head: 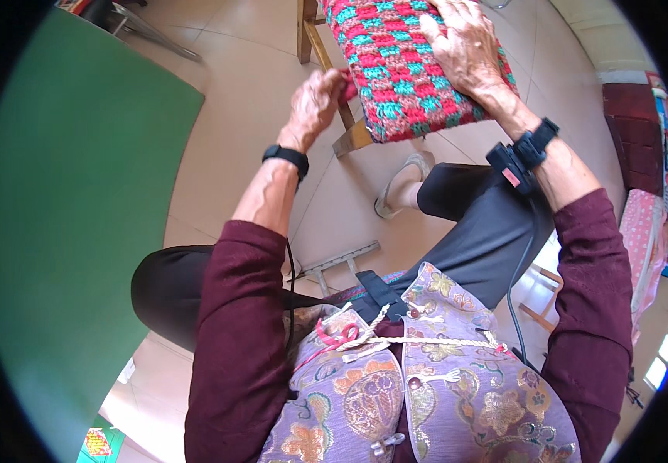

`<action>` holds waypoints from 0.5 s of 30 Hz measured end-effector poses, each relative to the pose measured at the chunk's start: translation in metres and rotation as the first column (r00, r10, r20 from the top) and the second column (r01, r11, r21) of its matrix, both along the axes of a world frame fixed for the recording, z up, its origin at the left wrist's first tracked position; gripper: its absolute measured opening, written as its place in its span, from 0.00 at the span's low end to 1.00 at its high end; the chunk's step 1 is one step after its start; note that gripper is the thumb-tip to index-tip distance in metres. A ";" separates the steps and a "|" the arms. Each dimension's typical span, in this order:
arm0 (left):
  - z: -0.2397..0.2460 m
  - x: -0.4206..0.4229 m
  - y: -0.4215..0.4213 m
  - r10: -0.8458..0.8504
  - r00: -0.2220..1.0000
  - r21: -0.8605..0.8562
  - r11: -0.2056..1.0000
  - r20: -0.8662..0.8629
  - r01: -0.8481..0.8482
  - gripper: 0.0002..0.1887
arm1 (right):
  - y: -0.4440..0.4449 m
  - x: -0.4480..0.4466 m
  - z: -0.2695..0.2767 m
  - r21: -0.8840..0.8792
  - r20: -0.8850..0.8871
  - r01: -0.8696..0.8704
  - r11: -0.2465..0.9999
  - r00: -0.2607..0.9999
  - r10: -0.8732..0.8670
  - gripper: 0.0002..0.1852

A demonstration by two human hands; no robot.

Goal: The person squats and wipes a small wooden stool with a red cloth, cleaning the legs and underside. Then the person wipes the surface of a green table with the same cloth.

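Note:
A crocheted seat cover (403,75) in red, pink and teal checks lies over the seat of a wooden stool (352,139) at the top of the view. My right hand (466,49) rests palm down on the cover's right part, its fingertips cut off by the top edge. At the cover's left edge, my left hand (315,101) is closed on a red piece of yarn or fabric (348,88). Whether that piece is joined to the cover, I cannot tell. The stool's legs show below and to the left of the cover.
A green tabletop (79,173) fills the left side, close to my left knee (166,289). My shoed foot (403,182) stands on the tiled floor (241,133) below the stool. Cables run along both forearms. A dark red cabinet (633,136) stands at right.

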State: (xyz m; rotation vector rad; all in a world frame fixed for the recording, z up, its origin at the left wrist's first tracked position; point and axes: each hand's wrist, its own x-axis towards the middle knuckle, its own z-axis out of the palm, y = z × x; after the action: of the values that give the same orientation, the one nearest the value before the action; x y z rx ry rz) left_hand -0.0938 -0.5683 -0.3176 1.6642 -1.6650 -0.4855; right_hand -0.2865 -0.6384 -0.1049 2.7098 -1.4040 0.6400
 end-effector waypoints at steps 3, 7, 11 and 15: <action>0.003 -0.020 0.038 -0.081 0.988 0.065 0.994 -0.135 0.090 0.08 | 0.002 -0.006 0.003 -0.082 0.006 -0.044 0.996 0.999 0.045 0.20; 0.002 -0.039 0.061 0.098 0.825 0.160 0.987 -0.557 -0.009 0.07 | -0.002 -0.007 -0.001 -0.208 -0.103 -0.146 0.967 0.987 0.127 0.20; -0.004 -0.034 0.078 0.200 0.770 0.209 0.974 -0.606 -0.088 0.12 | -0.002 -0.004 -0.010 -0.118 0.053 -0.059 0.991 0.996 0.066 0.19; -0.012 -0.020 0.073 0.277 0.571 0.383 0.921 -0.773 0.073 0.18 | -0.004 0.002 -0.015 -0.102 0.050 -0.068 0.992 0.996 0.074 0.20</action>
State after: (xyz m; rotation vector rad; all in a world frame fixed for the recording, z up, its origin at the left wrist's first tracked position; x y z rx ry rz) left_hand -0.1133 -0.4953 -0.3299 1.4018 -0.7741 -1.3589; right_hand -0.2845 -0.6428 -0.1195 2.6934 -1.2538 0.7710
